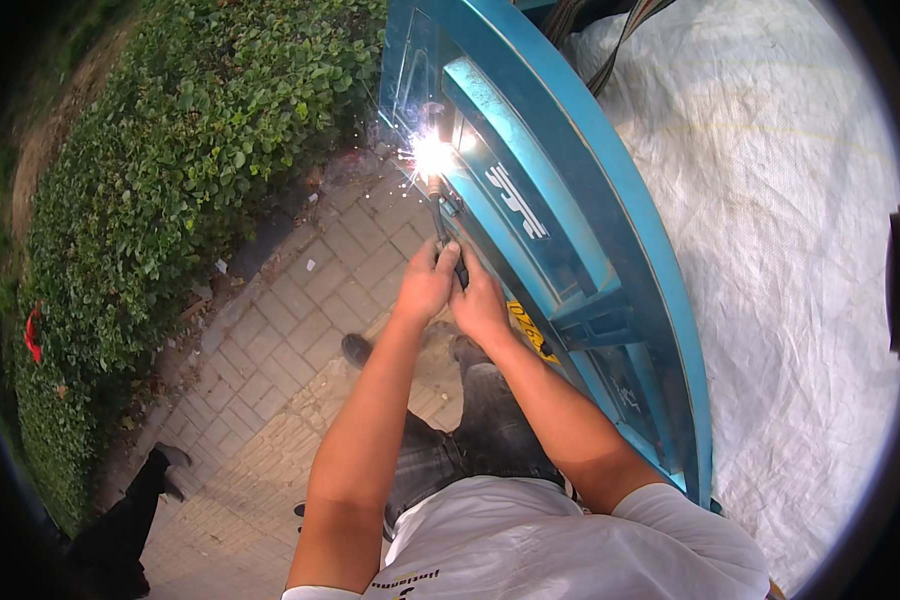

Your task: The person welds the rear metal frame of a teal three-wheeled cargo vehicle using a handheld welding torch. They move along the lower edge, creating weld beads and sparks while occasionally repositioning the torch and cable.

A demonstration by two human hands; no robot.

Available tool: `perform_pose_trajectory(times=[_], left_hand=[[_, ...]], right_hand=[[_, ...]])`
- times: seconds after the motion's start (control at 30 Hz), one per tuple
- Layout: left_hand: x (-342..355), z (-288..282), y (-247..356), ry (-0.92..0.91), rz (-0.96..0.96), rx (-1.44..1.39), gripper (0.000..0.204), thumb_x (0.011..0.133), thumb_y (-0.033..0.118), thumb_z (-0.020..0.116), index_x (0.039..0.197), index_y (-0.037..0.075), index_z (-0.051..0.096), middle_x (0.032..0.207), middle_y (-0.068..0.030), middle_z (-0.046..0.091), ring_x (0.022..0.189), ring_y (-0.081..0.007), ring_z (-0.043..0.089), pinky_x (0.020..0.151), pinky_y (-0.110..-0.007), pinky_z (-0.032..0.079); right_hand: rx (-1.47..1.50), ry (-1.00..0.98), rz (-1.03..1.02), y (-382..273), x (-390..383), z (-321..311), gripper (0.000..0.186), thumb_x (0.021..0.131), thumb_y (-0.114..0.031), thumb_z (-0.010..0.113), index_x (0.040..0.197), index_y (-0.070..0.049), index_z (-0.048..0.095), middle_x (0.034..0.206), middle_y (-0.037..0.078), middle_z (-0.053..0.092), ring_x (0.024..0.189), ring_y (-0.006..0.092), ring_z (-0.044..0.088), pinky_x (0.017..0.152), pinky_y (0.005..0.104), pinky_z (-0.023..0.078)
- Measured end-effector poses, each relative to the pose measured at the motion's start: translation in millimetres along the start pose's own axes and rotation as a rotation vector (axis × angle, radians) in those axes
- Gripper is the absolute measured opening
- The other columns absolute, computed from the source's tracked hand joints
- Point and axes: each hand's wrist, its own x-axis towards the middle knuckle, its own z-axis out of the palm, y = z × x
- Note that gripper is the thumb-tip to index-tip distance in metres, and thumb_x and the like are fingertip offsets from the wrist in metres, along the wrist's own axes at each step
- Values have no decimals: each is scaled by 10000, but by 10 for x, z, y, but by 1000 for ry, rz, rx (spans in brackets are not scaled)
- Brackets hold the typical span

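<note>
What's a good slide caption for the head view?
Both hands grip a welding torch, a white flare and sparks bursting at the edge of a teal vehicle panel.

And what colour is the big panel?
The panel is teal blue, clearest in the head view.

The blue panel (610, 222) bears white lettering (517, 203). Dark characters (526, 324) mark the yellow plate (533, 334) at its left edge; dark print (405, 578), the shirt (530, 545) below it.

1. White T-shirt (530, 540), short sleeves (670, 515); dark print (405, 580) near left.
2. Jeans (510, 430): dark grey, faded.
3. Left shoe (356, 350): dark, far of jeans.
4. Left hand (426, 285), right hand (480, 300): bare.
</note>
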Motion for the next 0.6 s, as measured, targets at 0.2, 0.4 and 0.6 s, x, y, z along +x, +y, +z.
perform_pose_trajectory(times=[0.2,0.4,0.6], left_hand=[[-4,15,34,-6,-31,10,396,977,336,537,1189,8,603,1024,-207,686,958,-320,656,859,-397,485],[7,13,-4,2,10,-15,392,976,330,539,1198,13,603,1031,-201,689,963,-316,658,863,-386,487],[-34,65,8,29,15,4,412,967,357,547,1146,-8,616,972,-212,687,897,-321,662,815,-401,495]], right_hand=[[15,-10,-6,35,10,-9,519,949,-252,555,1426,-88,434,1045,261,656,967,454,630,787,517,491],[9,-40,35,-27,4,-39,523,948,-248,559,1431,-96,432,1067,249,656,976,449,630,796,514,488],[46,-52,-106,104,31,-91,573,953,-236,550,1476,-87,369,1123,264,637,1030,449,615,841,494,489]])
